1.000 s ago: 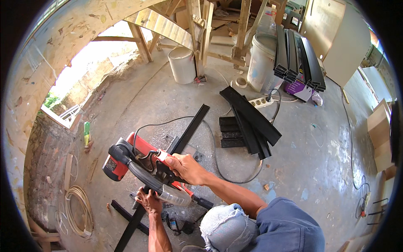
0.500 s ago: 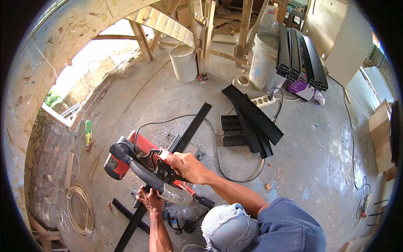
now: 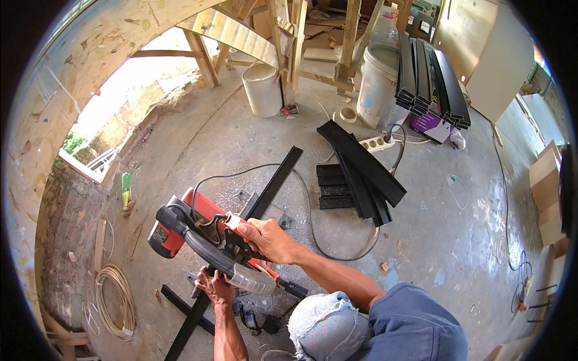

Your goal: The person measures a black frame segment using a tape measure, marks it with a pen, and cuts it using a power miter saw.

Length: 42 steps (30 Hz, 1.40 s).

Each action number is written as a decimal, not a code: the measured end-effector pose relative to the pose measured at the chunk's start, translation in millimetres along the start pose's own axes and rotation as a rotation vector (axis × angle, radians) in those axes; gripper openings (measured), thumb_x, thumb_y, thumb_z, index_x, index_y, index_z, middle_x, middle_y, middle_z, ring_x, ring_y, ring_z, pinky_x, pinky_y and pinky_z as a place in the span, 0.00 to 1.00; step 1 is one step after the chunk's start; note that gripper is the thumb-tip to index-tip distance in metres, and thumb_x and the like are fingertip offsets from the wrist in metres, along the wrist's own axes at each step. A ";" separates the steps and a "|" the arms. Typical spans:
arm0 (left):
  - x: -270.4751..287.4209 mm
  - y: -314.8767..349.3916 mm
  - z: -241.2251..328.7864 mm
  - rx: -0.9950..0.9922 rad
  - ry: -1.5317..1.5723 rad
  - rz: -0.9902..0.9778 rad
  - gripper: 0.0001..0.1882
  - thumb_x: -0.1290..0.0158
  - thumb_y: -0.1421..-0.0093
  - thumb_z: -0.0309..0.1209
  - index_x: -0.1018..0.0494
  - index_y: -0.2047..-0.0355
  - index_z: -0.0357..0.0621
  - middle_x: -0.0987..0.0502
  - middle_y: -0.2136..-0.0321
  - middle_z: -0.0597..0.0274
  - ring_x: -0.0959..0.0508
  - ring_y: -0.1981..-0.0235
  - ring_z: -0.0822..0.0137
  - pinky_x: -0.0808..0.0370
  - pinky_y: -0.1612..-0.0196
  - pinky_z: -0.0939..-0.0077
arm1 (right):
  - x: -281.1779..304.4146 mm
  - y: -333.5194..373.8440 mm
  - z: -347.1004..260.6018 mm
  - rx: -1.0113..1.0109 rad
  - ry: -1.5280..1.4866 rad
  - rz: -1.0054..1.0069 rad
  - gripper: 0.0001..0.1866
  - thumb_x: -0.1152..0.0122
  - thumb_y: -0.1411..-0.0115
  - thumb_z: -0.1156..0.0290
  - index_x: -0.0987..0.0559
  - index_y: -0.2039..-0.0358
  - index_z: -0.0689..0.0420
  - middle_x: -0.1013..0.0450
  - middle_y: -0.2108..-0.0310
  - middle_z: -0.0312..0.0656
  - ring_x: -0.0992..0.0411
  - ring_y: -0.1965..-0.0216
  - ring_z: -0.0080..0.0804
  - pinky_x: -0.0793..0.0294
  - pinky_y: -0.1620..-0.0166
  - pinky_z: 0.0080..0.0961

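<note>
A red and black mitre saw point(image 3: 205, 204) stands on the concrete floor in front of me. Around its red handle my right hand point(image 3: 269, 240) is closed. Under the saw head lies a long black profile point(image 3: 279, 182), running from the lower left to the upper right. My left hand point(image 3: 215, 287) grips this profile beside the blade guard point(image 3: 224, 260), fingers curled over it. The guard hides the blade and the spot where it meets the profile. A shorter black piece point(image 3: 174, 302) lies on the floor left of my left forearm.
Cut black profiles point(image 3: 367, 174) are piled right of the saw, near a white power strip point(image 3: 374, 143). Longer profiles point(image 3: 424, 78) rest on a purple box point(image 3: 428, 127). The saw's cable point(image 3: 313, 219) loops over the floor. Coiled hose point(image 3: 114, 301) lies left; buckets point(image 3: 262, 93) stand behind.
</note>
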<state>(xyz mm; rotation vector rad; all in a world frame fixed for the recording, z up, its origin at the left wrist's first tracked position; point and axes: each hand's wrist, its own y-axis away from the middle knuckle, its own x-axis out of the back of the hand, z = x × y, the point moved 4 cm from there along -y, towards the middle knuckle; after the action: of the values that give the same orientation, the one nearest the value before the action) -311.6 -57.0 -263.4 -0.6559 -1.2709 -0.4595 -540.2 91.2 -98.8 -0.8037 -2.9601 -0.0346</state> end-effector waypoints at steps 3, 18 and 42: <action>0.9 0.1 0.3 -0.004 -0.029 -0.017 0.12 0.35 0.52 0.32 0.19 0.65 0.49 0.37 0.43 0.50 0.38 0.39 0.49 0.50 0.38 0.39 | 0.9 -0.9 3.5 -0.058 0.034 -0.037 0.37 0.58 0.30 0.37 0.25 0.64 0.66 0.29 0.79 0.41 0.31 0.76 0.28 0.29 0.68 0.33; 0.1 -0.5 -0.9 -0.009 0.006 -0.014 0.15 0.35 0.55 0.31 0.20 0.64 0.47 0.36 0.45 0.49 0.37 0.41 0.48 0.48 0.39 0.41 | 0.5 -1.1 6.1 -0.076 0.034 -0.035 0.40 0.58 0.32 0.34 0.25 0.66 0.67 0.29 0.79 0.41 0.31 0.75 0.27 0.28 0.69 0.32; -4.8 -1.0 -4.3 0.017 -0.008 -0.044 0.15 0.33 0.55 0.33 0.20 0.65 0.46 0.37 0.43 0.49 0.39 0.39 0.48 0.49 0.38 0.41 | -0.3 -0.3 6.6 0.001 0.021 0.012 0.35 0.59 0.30 0.36 0.29 0.73 0.58 0.33 0.82 0.33 0.37 0.81 0.19 0.37 0.78 0.24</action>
<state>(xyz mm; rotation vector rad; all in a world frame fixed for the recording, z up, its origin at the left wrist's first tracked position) -310.4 -60.8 -268.5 -0.6166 -1.2979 -0.4820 -540.6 91.1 -105.5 -0.8152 -2.9352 -0.0402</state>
